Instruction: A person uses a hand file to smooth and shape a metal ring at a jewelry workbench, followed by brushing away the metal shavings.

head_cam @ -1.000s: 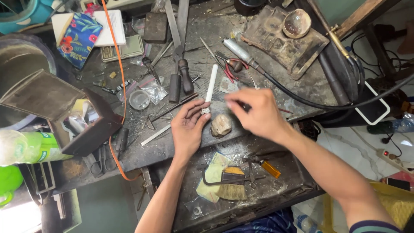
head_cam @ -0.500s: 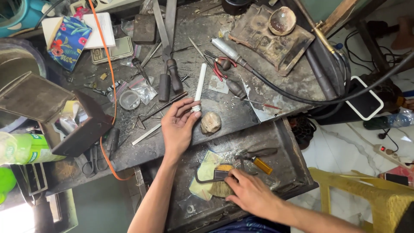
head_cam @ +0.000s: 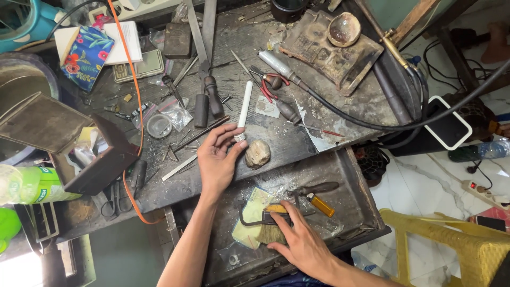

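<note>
Left hand [head_cam: 217, 162] open, palm down on bench edge, fingertips touching lower end of one white stick [head_cam: 244, 109]; stick's long axis runs away from fingers, up the bench. One pale stone [head_cam: 257, 153] just right of thumb. Right hand [head_cam: 300, 239] in drawer [head_cam: 356, 180], fingers spread over one small brush [head_cam: 271, 233], apparently grasping nothing.

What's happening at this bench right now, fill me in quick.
A person works at a cluttered, grimy workbench. The left hand rests on the bench, fingertips at the lower end of a white rod, beside a small pale lump. The right hand reaches into the open drawer below, fingers on a small brush lying by a saw frame and an orange lighter.
</note>
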